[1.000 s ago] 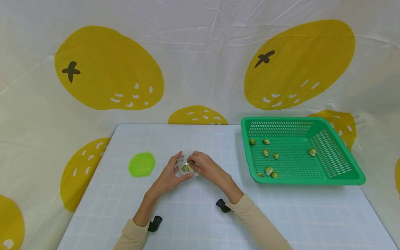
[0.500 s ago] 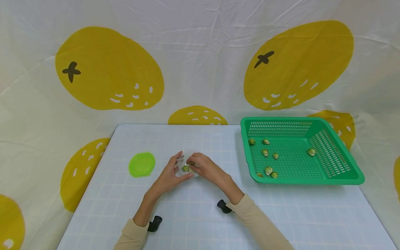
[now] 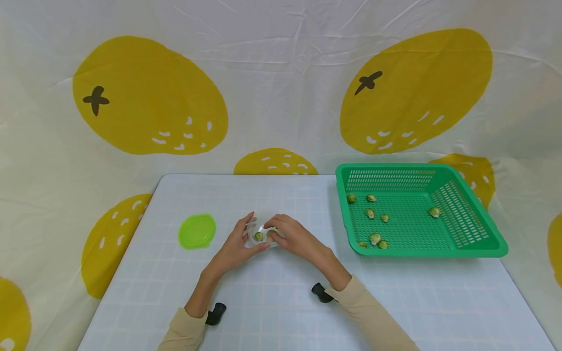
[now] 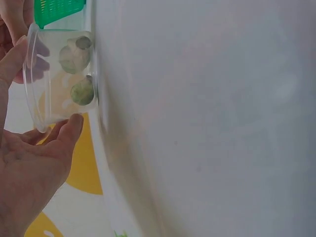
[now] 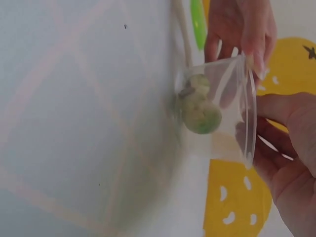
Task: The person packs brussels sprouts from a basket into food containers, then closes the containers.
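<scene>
My left hand [image 3: 237,248] holds a clear plastic tub [image 4: 54,84], thumb on one side and fingers on the other. At the tub's bottom lie Brussels sprouts; a green one [image 4: 82,92] sits nearest the left fingers, with a paler, larger one [image 5: 201,117] beside it. My right hand [image 3: 295,238] is over the tub's right side, fingers reaching just inside the rim. In the right wrist view nothing shows between those fingers, and the sprouts lie below them. From the head view, the right hand partly covers the tub.
A green perforated basket [image 3: 421,253] stands at the right of the table, with several Brussels sprouts [image 3: 375,239] in it. Left of the hands lies a lime-green lid [image 3: 197,231]. Behind the table [image 3: 272,312] hangs a fruit-patterned cloth [image 3: 281,87].
My right hand has drawn slightly to the right over the tub, with its fingers a little more spread. The left hand stays on the tub. The head view has shifted slightly.
</scene>
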`<state>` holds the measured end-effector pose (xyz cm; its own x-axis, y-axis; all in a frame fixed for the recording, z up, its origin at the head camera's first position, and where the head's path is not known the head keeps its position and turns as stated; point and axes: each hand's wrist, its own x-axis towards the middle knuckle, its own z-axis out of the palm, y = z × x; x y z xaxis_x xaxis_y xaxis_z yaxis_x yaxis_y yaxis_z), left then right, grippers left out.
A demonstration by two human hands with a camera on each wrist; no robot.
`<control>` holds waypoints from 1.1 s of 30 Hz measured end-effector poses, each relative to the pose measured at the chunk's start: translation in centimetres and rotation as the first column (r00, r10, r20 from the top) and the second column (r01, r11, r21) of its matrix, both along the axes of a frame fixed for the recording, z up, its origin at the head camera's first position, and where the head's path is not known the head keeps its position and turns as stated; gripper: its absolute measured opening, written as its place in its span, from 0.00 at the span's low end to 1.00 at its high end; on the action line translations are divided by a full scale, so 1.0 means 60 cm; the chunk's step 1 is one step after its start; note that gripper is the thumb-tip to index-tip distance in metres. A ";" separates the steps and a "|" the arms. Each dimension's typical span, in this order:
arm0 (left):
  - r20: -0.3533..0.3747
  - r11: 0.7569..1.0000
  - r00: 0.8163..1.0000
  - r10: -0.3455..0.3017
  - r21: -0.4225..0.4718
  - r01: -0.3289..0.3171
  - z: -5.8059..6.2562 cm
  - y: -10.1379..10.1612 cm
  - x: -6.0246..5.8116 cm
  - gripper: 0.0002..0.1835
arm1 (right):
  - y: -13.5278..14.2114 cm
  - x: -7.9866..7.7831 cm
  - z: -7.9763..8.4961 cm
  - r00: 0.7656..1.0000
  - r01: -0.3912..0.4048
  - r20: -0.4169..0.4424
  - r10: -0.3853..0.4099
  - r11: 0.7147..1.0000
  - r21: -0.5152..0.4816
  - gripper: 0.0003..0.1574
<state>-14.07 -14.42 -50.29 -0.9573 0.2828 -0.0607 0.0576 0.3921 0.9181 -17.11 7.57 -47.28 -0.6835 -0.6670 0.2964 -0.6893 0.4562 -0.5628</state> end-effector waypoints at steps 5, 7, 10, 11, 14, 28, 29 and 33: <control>0.002 1.000 1.000 0.006 -0.012 -0.006 0.000 0.002 0.000 0.58 | 0.013 0.003 0.006 1.000 0.005 0.012 -0.005 1.000 -0.027 0.12; 0.001 1.000 1.000 0.008 -0.010 -0.008 0.001 0.003 0.000 0.58 | 0.019 0.005 0.007 1.000 0.004 -0.002 -0.004 0.999 -0.036 0.12; 0.009 1.000 1.000 0.013 -0.012 -0.013 0.001 0.004 0.000 0.58 | 0.028 0.008 0.012 1.000 0.010 -0.021 -0.011 0.999 -0.047 0.13; 0.009 1.000 1.000 0.014 -0.011 -0.014 0.001 0.004 0.000 0.58 | 0.031 0.009 0.014 1.000 0.013 -0.027 -0.014 0.999 -0.048 0.13; 0.016 1.000 1.000 0.021 -0.017 -0.020 0.001 0.003 0.000 0.58 | 0.041 0.012 0.022 0.999 0.020 -0.039 -0.022 0.998 -0.051 0.13; 0.018 1.000 1.000 0.018 -0.017 -0.017 0.003 0.002 0.001 0.58 | 0.085 0.016 0.052 0.991 0.083 -0.097 -0.091 0.994 -0.076 0.12; 0.018 1.000 1.000 0.017 -0.018 -0.017 0.003 0.002 0.000 0.58 | 0.088 0.016 0.053 0.990 0.087 -0.102 -0.095 0.993 -0.079 0.12; 0.026 1.000 0.999 0.022 -0.022 -0.021 0.003 0.003 0.001 0.58 | 0.101 0.016 0.060 0.985 0.105 -0.126 -0.116 0.990 -0.094 0.12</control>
<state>-14.04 -14.25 -50.13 -0.9611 0.2605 -0.0913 0.0253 0.4125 0.9106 -16.15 13.63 -43.66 -0.7029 -0.5577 0.4414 -0.7078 0.4872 -0.5115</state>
